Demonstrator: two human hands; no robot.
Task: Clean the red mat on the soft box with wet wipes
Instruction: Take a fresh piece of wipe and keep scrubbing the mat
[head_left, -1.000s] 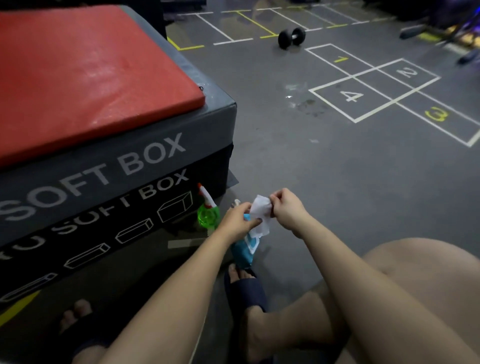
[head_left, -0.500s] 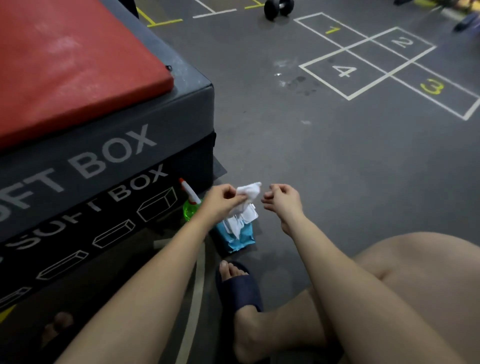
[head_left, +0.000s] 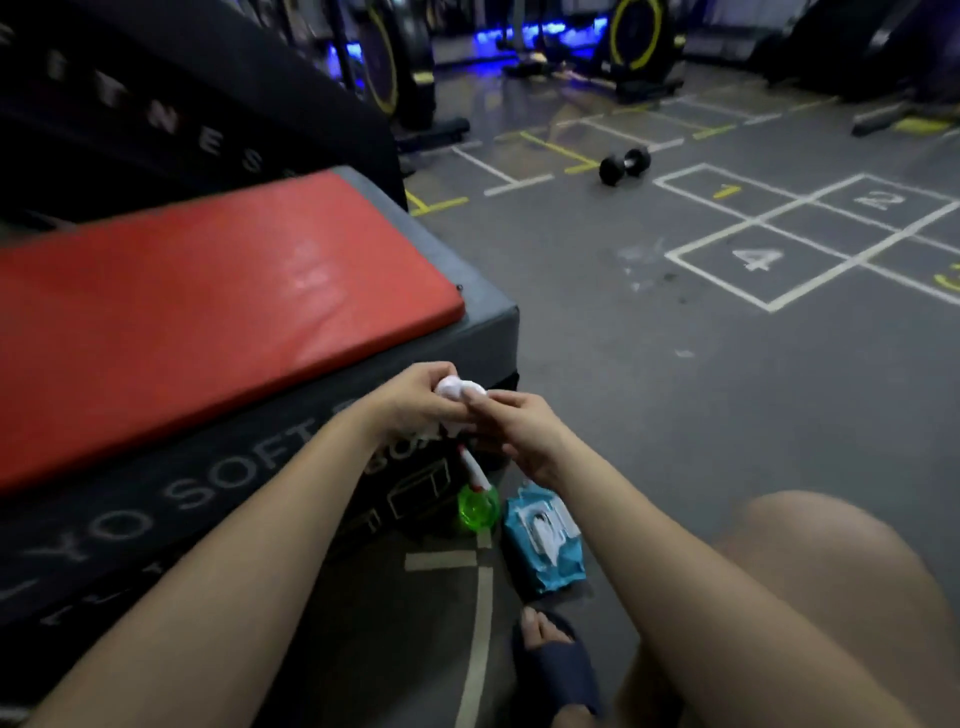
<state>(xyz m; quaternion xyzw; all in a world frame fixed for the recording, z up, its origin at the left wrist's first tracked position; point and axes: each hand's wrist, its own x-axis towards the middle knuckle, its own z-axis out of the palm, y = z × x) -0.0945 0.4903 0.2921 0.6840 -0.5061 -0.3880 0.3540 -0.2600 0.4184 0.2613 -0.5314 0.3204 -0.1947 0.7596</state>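
Hands risen from wipes pack (head_left: 543, 540) to soft box (head_left: 488, 332) corner: left hand (head_left: 415, 397) fingers curl round bunched wet wipe (head_left: 460, 389), right hand (head_left: 524, 431) fingers pinch its edge. Readying step; next, spread, press onto red mat (head_left: 208, 301).

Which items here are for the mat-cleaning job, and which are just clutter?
Job: red mat, soft box, wet wipe held by left hand and right hand, wipes pack.
Lying about: green spray bottle, dumbbell.

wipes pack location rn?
Head view, lower centre: the blue wet-wipes pack lies on the floor just right of the green spray bottle, at the foot of the soft box, ahead of the sandalled foot.
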